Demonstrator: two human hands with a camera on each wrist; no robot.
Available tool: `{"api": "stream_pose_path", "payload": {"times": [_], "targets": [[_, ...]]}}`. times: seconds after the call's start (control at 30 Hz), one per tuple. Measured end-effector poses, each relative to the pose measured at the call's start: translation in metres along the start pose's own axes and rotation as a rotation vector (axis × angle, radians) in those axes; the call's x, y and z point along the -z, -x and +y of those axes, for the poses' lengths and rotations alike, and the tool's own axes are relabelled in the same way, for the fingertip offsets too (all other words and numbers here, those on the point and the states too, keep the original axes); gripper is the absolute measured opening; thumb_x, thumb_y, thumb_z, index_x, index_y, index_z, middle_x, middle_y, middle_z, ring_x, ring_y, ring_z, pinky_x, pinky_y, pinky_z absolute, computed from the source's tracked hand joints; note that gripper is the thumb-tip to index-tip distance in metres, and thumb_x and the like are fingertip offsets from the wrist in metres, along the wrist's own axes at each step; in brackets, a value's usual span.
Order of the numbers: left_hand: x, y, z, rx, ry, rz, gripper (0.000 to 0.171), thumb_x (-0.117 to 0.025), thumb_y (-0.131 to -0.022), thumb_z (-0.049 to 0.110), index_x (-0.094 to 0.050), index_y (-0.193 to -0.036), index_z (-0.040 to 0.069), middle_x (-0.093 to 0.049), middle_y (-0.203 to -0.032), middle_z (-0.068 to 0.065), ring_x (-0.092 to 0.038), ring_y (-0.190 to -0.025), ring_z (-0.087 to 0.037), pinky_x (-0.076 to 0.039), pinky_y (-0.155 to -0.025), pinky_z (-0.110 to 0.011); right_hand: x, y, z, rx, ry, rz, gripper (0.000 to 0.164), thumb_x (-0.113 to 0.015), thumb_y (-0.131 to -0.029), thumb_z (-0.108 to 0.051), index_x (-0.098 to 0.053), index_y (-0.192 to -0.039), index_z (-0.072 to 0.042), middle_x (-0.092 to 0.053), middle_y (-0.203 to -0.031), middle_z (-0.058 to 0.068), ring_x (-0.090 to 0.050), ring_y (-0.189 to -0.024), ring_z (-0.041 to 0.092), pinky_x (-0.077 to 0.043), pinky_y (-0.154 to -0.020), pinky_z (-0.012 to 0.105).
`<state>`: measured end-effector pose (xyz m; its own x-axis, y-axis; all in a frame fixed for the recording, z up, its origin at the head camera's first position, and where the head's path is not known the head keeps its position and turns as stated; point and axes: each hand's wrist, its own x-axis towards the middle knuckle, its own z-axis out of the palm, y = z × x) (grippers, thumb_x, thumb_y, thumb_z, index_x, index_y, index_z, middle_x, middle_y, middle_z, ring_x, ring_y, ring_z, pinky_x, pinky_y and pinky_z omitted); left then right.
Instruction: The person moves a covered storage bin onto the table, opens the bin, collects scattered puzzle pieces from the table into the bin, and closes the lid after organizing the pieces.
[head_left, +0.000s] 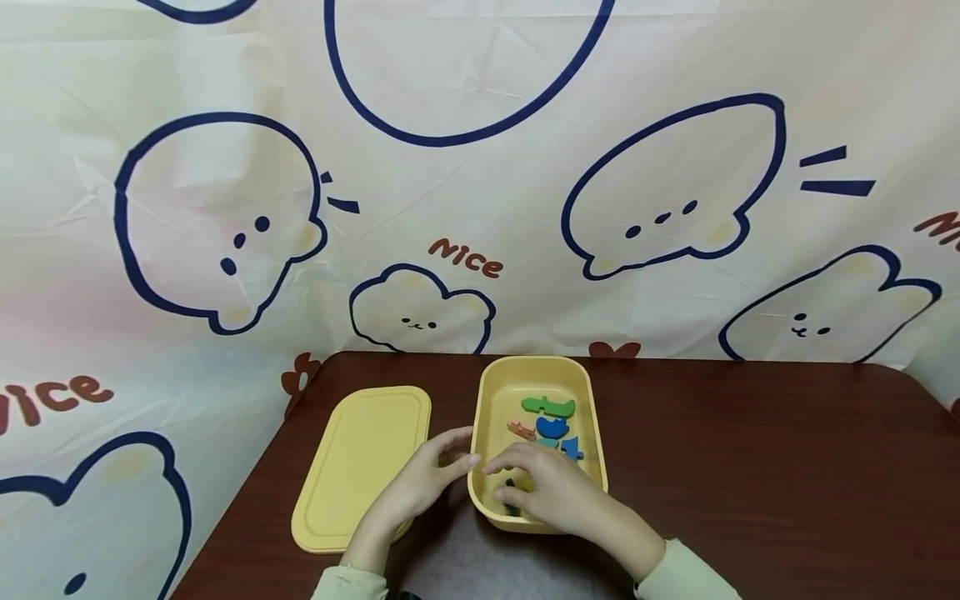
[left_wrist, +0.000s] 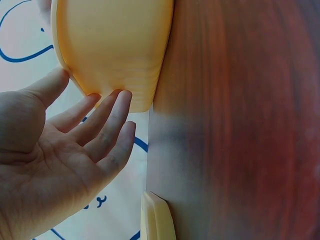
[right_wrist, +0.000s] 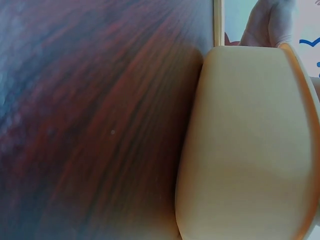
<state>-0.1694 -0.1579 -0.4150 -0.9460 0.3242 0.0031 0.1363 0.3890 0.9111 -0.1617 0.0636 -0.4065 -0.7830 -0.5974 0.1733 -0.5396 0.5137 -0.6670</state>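
A yellow plastic box [head_left: 534, 372] stands on the table with several small coloured pieces inside. My left hand [head_left: 423, 479] is at the box's left side; in the left wrist view its thumb meets the rim and its extended fingers touch the outer wall. My right hand [head_left: 551, 487] reaches over the near part of the box, thumb and index finger apart. A dark piece [head_left: 513, 508] lies by that thumb, partly covered. Farther in are a green piece [head_left: 549, 407], a blue curved piece [head_left: 552, 427], an orange piece [head_left: 521, 431] and another blue piece [head_left: 572, 448]. The right wrist view hides the right hand.
A flat yellow lid [head_left: 363, 462] lies on the dark brown table [head_left: 750, 467], left of the box. Behind the table hangs a pale printed cloth [head_left: 525, 200] with cartoon outlines.
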Motion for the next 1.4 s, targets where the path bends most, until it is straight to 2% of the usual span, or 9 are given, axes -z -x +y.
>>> {"api": "stream_pose_path", "payload": {"times": [0.27, 0.57, 0.7, 0.97, 1.13, 1.4], "targets": [[-0.001, -0.001, 0.000, -0.002, 0.001, -0.001, 0.049, -0.061, -0.100, 0.017, -0.048, -0.141, -0.007, -0.054, -0.135, -0.026, -0.056, -0.119, -0.040, -0.047, -0.097, -0.051, 0.006, 0.009, 0.001, 0.012, -0.039, 0.045, 0.022, -0.071, -0.093, -0.017, -0.072, -0.115, -0.018, -0.067, -0.115, -0.012, -0.061, -0.110, 0.013, -0.052, -0.089, 0.037], [0.000, -0.001, 0.001, 0.023, -0.015, 0.002, 0.048, -0.061, -0.100, 0.018, -0.048, -0.141, -0.005, -0.054, -0.136, -0.024, -0.055, -0.121, -0.040, -0.046, -0.097, -0.052, 0.014, 0.017, -0.004, -0.002, -0.047, 0.119, 0.019, -0.070, -0.094, -0.015, -0.073, -0.113, -0.017, -0.067, -0.114, -0.015, -0.057, -0.119, 0.015, -0.046, -0.099, 0.045], [0.000, -0.001, 0.001, 0.024, -0.014, 0.006, 0.048, -0.061, -0.100, 0.017, -0.048, -0.141, -0.004, -0.054, -0.136, -0.024, -0.055, -0.121, -0.040, -0.046, -0.097, -0.052, 0.020, 0.022, -0.005, -0.004, -0.026, 0.160, 0.019, -0.070, -0.093, -0.015, -0.074, -0.111, -0.021, -0.067, -0.112, -0.016, -0.057, -0.117, 0.013, -0.046, -0.100, 0.045], [0.000, -0.001, 0.002, 0.035, -0.004, 0.006, 0.048, -0.061, -0.100, 0.017, -0.048, -0.141, -0.005, -0.054, -0.137, -0.024, -0.055, -0.122, -0.040, -0.046, -0.097, -0.051, 0.034, 0.033, -0.001, 0.042, -0.025, 0.254, 0.020, -0.069, -0.094, -0.019, -0.072, -0.108, -0.032, -0.066, -0.108, -0.020, -0.060, -0.107, 0.007, -0.052, -0.089, 0.040], [0.000, 0.000, 0.002, 0.030, -0.016, 0.010, 0.048, -0.061, -0.100, 0.018, -0.049, -0.141, -0.004, -0.055, -0.135, -0.023, -0.051, -0.125, -0.040, -0.044, -0.099, -0.053, 0.042, 0.040, 0.002, 0.091, 0.019, 0.313, 0.025, -0.070, -0.093, -0.012, -0.073, -0.110, -0.030, -0.066, -0.113, -0.018, -0.059, -0.111, 0.009, -0.051, -0.094, 0.042], [0.000, -0.001, 0.000, 0.031, -0.006, 0.001, 0.048, -0.061, -0.100, 0.018, -0.049, -0.141, -0.005, -0.055, -0.134, -0.023, -0.054, -0.122, -0.039, -0.047, -0.096, -0.051, 0.055, 0.055, 0.011, 0.118, 0.115, 0.406, 0.033, -0.076, -0.086, -0.004, -0.073, -0.107, -0.030, -0.065, -0.107, -0.020, -0.061, -0.103, 0.004, -0.054, -0.084, 0.031]]}}
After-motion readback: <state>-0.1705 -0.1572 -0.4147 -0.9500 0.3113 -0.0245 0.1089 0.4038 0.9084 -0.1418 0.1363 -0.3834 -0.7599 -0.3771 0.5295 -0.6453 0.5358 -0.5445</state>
